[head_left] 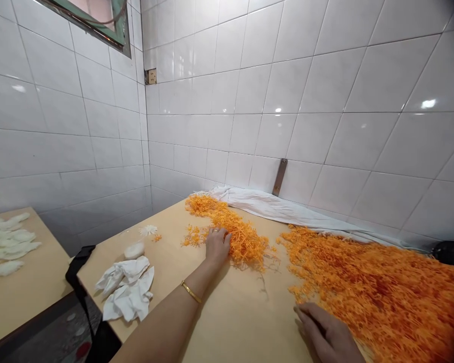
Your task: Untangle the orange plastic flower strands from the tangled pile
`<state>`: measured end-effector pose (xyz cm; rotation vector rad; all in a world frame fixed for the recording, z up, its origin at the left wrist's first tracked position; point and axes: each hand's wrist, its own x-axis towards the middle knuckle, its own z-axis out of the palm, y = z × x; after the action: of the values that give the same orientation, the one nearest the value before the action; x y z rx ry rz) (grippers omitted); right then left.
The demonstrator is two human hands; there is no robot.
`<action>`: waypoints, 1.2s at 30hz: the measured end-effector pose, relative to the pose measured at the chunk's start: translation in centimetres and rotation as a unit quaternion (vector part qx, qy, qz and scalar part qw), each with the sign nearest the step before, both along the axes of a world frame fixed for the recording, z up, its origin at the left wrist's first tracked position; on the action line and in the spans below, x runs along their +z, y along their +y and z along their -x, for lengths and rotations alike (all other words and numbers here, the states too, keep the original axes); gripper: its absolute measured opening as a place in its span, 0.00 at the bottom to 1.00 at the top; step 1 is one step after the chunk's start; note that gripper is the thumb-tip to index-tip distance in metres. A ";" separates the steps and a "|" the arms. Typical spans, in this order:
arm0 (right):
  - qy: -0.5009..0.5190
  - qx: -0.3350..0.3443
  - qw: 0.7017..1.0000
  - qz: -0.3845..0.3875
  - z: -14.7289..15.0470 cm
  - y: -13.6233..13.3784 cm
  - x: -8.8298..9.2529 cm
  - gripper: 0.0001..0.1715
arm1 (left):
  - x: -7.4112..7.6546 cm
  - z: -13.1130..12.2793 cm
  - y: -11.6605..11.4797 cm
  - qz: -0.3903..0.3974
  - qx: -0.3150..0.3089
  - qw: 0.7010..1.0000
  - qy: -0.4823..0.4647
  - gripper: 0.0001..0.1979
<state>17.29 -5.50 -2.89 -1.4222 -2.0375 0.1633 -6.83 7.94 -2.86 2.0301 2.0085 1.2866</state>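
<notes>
My left hand (217,245), with a gold bracelet (191,292) on its wrist, reaches onto the left edge of a smaller heap of orange artificial flower pieces (245,242). Its fingers are bent over the pieces, the thumb a little apart, and the fingertips are partly hidden. Low in the view, my right hand (327,333) is just above the table, its thumb and forefinger pressed together. Whatever they pinch is too small to make out. Beside it spreads a much larger heap of orange flower pieces (386,282).
Crumpled white tissues (126,287), a white round object (134,250) and a white flower piece (148,230) lie on the table's left. White cloth (272,205) runs along the tiled wall. A black strap (79,267) hangs at the corner. Pale petals (11,239) cover another table.
</notes>
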 end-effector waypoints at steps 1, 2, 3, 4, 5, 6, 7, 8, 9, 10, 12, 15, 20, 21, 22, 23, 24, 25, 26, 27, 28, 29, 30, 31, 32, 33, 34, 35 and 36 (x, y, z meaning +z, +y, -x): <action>0.017 -0.005 1.000 -0.010 0.7 0.5 0.9 0.16 | 0.0 -0.2 -0.1 -0.007 -0.009 1.000 -0.002 0.11; 0.033 -0.011 0.999 -0.026 1.5 1.2 1.8 0.16 | 0.0 -0.3 -0.2 -0.014 -0.017 1.000 -0.004 0.10; 0.047 -0.016 0.998 -0.047 2.4 1.9 2.7 0.15 | 0.0 -0.4 -0.2 -0.020 -0.024 0.999 -0.006 0.10; 0.058 -0.016 0.996 -0.069 3.3 2.8 3.5 0.15 | 0.0 -0.5 -0.3 -0.025 -0.030 0.999 -0.007 0.09; 0.066 -0.010 0.994 -0.090 4.4 3.8 4.2 0.14 | 0.0 -0.5 -0.3 -0.028 -0.035 0.999 -0.007 0.09; 0.067 -0.001 0.992 -0.110 5.4 4.9 4.6 0.14 | 0.0 -0.5 -0.3 -0.032 -0.040 0.999 -0.005 0.09; 0.061 0.005 0.990 -0.127 6.5 6.0 5.0 0.14 | -0.1 -0.5 -0.3 -0.036 -0.046 0.998 -0.002 0.09; 0.050 0.006 0.989 -0.142 7.4 7.2 5.1 0.14 | -0.1 -0.4 -0.3 -0.043 -0.053 0.998 0.003 0.09; 0.038 0.000 0.988 -0.152 8.4 8.3 5.1 0.13 | -0.1 -0.4 -0.3 -0.049 -0.061 0.997 0.009 0.09; 0.025 -0.007 0.988 -0.151 9.1 9.4 4.9 0.13 | -0.1 -0.3 -0.2 -0.054 -0.069 0.996 0.015 0.09; 0.031 -0.018 0.994 -0.107 10.3 11.4 4.4 0.13 | -0.1 -0.2 -0.1 -0.057 -0.080 0.995 0.029 0.10; 0.088 -0.018 0.996 -0.011 11.0 13.6 3.5 0.11 | 0.1 -0.1 0.1 -0.042 -0.086 0.994 0.046 0.11; 0.207 -0.051 0.976 0.051 9.9 16.3 3.7 0.08 | 0.3 0.3 0.5 0.028 -0.045 0.998 0.046 0.10; 0.240 -0.058 0.967 0.060 9.5 16.7 4.0 0.09 | 0.3 0.4 0.6 0.039 -0.030 0.998 0.041 0.10; 0.273 -0.066 0.958 0.064 9.0 17.1 4.4 0.10 | 0.3 0.5 0.7 0.047 -0.016 0.998 0.035 0.11; 0.307 -0.075 0.947 0.061 8.6 17.4 4.8 0.11 | 0.3 0.6 0.7 0.052 -0.006 0.998 0.031 0.11; 0.338 -0.084 0.936 0.055 8.1 17.7 5.2 0.11 | 0.3 0.6 0.8 0.056 0.001 0.998 0.028 0.11; 0.366 -0.093 0.925 0.047 7.7 17.9 5.6 0.12 | 0.3 0.7 0.8 0.061 0.008 0.998 0.025 0.12; 0.390 -0.102 0.914 0.040 7.3 18.0 6.0 0.12 | 0.4 0.8 0.8 0.067 0.016 0.997 0.023 0.12; 0.409 -0.110 0.905 0.033 7.0 18.1 6.3 0.12 | 0.5 0.8 0.7 0.076 0.023 0.997 0.018 0.11; 0.424 -0.117 0.898 0.026 6.7 18.2 6.6 0.12 | 0.7 0.8 0.7 0.085 0.028 0.996 0.012 0.11; 0.435 -0.123 0.892 0.019 6.5 18.2 6.8 0.12 | 0.8 0.7 0.6 0.094 0.033 0.995 0.006 0.12; 0.442 -0.130 0.887 0.011 6.3 18.3 7.0 0.12 | 0.9 0.6 0.5 0.100 0.037 0.994 0.001 0.12; 0.447 -0.137 0.884 0.000 6.2 18.3 7.2 0.11 | 1.0 0.6 0.4 0.104 0.038 0.994 -0.004 0.12; 0.447 -0.146 0.882 -0.011 6.1 18.4 7.3 0.11 | 1.1 0.5 0.4 0.106 0.038 0.994 -0.008 0.12; 0.443 -0.155 0.883 -0.023 6.1 18.6 7.5 0.10 | 1.2 0.4 0.3 0.107 0.038 0.993 -0.011 0.11; 0.435 -0.165 0.885 -0.033 6.0 18.7 7.7 0.09 | 1.2 0.3 0.3 0.108 0.039 0.993 -0.013 0.11; 0.421 -0.175 0.889 -0.043 5.9 18.9 8.0 0.08 | 1.2 0.3 0.3 0.108 0.042 0.993 -0.016 0.11; 0.402 -0.186 0.895 -0.053 5.7 19.1 8.3 0.08 | 1.2 0.3 0.4 0.107 0.045 0.993 -0.017 0.10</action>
<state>11.60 13.57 5.38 -1.3375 -1.0677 0.3945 -7.15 8.32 -1.68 1.8299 2.1412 1.0583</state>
